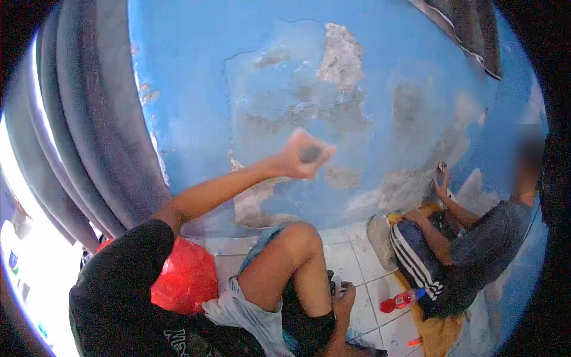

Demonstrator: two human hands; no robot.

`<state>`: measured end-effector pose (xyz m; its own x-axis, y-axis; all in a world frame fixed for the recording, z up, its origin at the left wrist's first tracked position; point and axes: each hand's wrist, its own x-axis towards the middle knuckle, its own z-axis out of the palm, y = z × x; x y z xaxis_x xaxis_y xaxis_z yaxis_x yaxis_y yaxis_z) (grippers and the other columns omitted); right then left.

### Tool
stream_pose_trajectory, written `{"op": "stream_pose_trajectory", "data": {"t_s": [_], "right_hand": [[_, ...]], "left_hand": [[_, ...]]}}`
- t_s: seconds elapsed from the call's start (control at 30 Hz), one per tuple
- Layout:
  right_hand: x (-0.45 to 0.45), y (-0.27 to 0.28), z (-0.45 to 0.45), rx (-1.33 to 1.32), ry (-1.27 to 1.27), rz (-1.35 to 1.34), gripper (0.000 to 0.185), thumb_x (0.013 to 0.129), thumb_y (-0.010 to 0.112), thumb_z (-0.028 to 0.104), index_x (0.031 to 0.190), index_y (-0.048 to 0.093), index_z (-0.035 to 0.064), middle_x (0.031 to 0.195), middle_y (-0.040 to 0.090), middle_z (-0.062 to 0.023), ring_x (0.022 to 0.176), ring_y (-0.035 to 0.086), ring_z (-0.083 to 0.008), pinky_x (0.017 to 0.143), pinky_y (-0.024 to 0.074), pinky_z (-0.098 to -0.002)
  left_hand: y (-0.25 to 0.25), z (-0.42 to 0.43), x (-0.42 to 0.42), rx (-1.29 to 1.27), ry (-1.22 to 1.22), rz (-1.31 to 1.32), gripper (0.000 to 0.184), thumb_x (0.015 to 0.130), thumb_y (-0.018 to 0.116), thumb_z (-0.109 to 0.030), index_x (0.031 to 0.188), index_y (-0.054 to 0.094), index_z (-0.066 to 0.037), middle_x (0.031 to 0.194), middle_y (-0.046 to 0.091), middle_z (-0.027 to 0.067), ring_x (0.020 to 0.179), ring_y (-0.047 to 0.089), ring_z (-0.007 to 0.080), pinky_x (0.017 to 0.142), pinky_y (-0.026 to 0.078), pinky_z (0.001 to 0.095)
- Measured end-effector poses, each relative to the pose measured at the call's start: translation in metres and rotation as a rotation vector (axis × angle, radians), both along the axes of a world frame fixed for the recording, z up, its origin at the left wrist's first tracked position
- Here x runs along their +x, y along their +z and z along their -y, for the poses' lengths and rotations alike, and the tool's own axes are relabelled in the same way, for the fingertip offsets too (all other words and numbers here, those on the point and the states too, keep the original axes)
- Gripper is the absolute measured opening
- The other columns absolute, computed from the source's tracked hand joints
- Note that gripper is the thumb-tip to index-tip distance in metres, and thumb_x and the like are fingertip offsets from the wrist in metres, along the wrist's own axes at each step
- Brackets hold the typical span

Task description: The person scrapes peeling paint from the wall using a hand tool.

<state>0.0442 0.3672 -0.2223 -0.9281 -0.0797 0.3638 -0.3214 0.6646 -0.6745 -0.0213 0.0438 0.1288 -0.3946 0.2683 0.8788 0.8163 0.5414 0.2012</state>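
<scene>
My left hand is raised before the blue wall, its fingers curled around a small dark object. Motion blur hides the object's kind, and whether it touches the wall I cannot tell. Bare grey patches and peeling paint mark the wall around it. Low beside my bent leg, my right hand has its fingers bent by a small dark thing, too unclear to name.
At right a co-worker sits on the floor, one hand at the wall with a small dark piece. A bottle with red contents lies on the white tiles. Grey curtains hang at left above a red plastic bag.
</scene>
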Motion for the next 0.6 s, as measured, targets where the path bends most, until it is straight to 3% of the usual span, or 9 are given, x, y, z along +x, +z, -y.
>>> {"op": "stream_pose_trajectory", "data": {"t_s": [0.13, 0.2, 0.23, 0.3, 0.53, 0.6], "right_hand": [[0.0, -0.005, 0.001, 0.004, 0.037, -0.079, 0.027, 0.08, 0.062, 0.018, 0.095, 0.053, -0.0021, 0.087, 0.054, -0.019, 0.082, 0.052, -0.0336, 0.074, 0.0426, -0.0409], [-0.006, -0.017, -0.001, 0.016, 0.044, -0.086, 0.027, 0.08, 0.062, 0.018, 0.095, 0.053, -0.0021, 0.087, 0.054, -0.0191, 0.082, 0.052, -0.0339, 0.073, 0.0426, -0.0409], [-0.007, -0.018, -0.001, 0.017, 0.04, -0.079, 0.027, 0.08, 0.062, 0.018, 0.095, 0.052, -0.0022, 0.087, 0.054, -0.0193, 0.082, 0.052, -0.0342, 0.073, 0.0426, -0.041], [-0.003, -0.011, 0.0, -0.013, 0.037, -0.06, 0.026, 0.079, 0.062, 0.017, 0.095, 0.052, -0.0021, 0.087, 0.053, -0.0192, 0.082, 0.052, -0.0341, 0.073, 0.0426, -0.0412], [0.002, 0.0, 0.004, -0.033, 0.022, -0.036, 0.024, 0.078, 0.062, 0.014, 0.093, 0.052, -0.0021, 0.087, 0.053, -0.0189, 0.082, 0.052, -0.0345, 0.072, 0.0424, -0.0418], [0.002, 0.002, 0.002, -0.019, 0.022, -0.045, 0.024, 0.078, 0.062, 0.014, 0.093, 0.052, -0.0021, 0.087, 0.053, -0.0187, 0.083, 0.051, -0.0346, 0.072, 0.0422, -0.0416]], "left_hand": [[-0.012, 0.008, -0.02, -0.061, 0.151, 0.125, 0.037, 0.086, 0.058, -0.021, 0.053, 0.051, -0.003, 0.045, 0.038, 0.0101, 0.039, 0.035, 0.0186, 0.043, 0.031, 0.0349], [-0.018, 0.002, -0.023, -0.334, 0.056, 0.146, 0.04, 0.087, 0.056, -0.021, 0.052, 0.048, -0.003, 0.045, 0.036, 0.0097, 0.04, 0.032, 0.0156, 0.041, 0.029, 0.034], [-0.008, -0.004, -0.014, -0.338, 0.062, 0.141, 0.04, 0.087, 0.056, -0.021, 0.052, 0.048, -0.003, 0.045, 0.036, 0.0097, 0.04, 0.032, 0.0156, 0.041, 0.029, 0.034], [0.006, -0.011, 0.006, -0.125, 0.111, 0.102, 0.039, 0.087, 0.056, -0.021, 0.052, 0.049, -0.003, 0.045, 0.037, 0.0098, 0.04, 0.032, 0.0152, 0.041, 0.029, 0.0342], [-0.005, -0.019, -0.008, -0.246, -0.048, 0.226, 0.034, 0.086, 0.057, -0.02, 0.057, 0.055, -0.003, 0.044, 0.041, 0.0091, 0.038, 0.035, 0.016, 0.041, 0.03, 0.0334], [0.005, -0.025, -0.002, -0.043, 0.058, 0.004, 0.032, 0.086, 0.057, -0.019, 0.057, 0.057, -0.003, 0.044, 0.042, 0.0095, 0.037, 0.035, 0.0161, 0.04, 0.031, 0.0336]]}}
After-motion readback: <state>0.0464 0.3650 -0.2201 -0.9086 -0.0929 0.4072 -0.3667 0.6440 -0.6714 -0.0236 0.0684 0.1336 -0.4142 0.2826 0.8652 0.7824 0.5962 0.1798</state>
